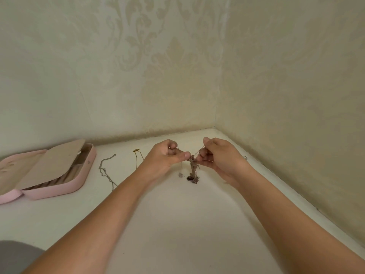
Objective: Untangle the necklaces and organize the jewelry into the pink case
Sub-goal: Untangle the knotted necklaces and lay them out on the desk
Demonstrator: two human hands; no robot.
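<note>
A knotted clump of thin necklaces (193, 167) hangs between my two hands above the white table, its lower end touching the surface. My left hand (167, 157) pinches the clump's top from the left, and my right hand (215, 155) pinches it from the right, with fine chain strands running up over the fingers. A small silver pendant (180, 175) dangles below my left hand. The pink case (65, 182) lies open at the far left, a beige flap raised over its padded slots. A silver chain (105, 171) and a gold necklace (136, 155) lie flat between the case and my left arm.
The white table (177, 224) meets patterned walls at the back and the right, forming a corner just behind my hands. A small silver piece (245, 157) lies by the right wall. Grey fabric (15, 256) shows at the bottom left.
</note>
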